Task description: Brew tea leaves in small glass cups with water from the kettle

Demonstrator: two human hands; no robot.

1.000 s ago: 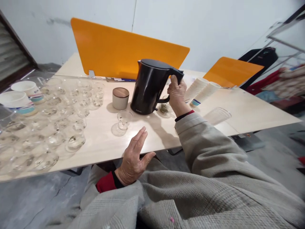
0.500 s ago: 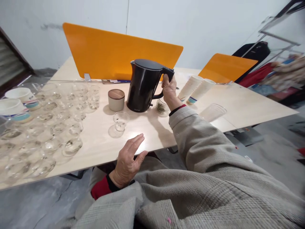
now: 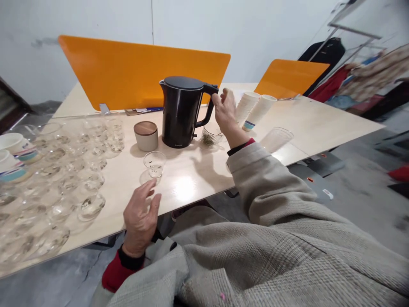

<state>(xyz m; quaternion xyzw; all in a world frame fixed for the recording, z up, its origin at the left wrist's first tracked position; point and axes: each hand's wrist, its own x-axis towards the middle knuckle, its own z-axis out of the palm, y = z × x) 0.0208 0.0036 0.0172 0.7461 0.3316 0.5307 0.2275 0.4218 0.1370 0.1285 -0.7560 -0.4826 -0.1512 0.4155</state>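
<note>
A black electric kettle (image 3: 179, 115) stands upright on the table, its handle towards the right. Just right of that handle is my right hand (image 3: 225, 111), fingers loosely curled and apart, not wrapped around it. My left hand (image 3: 140, 213) is open at the table's front edge, fingertips close to a small clear plastic cup (image 3: 154, 164) with a few dark bits and some liquid in it. Behind this cup sits a pale round jar (image 3: 146, 140) with a wooden lid. A ribbed glass bowl (image 3: 211, 135) of dried leaves, partly behind my right wrist, is beside the kettle.
Many clear cups (image 3: 92, 204) with dark bits crowd the left side, along with paper cups (image 3: 19, 147). Stacks of paper cups (image 3: 260, 111) and a lying stack of clear plastic cups (image 3: 277, 139) are on the right. Orange dividers (image 3: 143, 72) stand along the back.
My right hand has let go of the kettle's handle and its fingers have loosened. My left hand has moved left, closer to the small cup. The view has shifted slightly.
</note>
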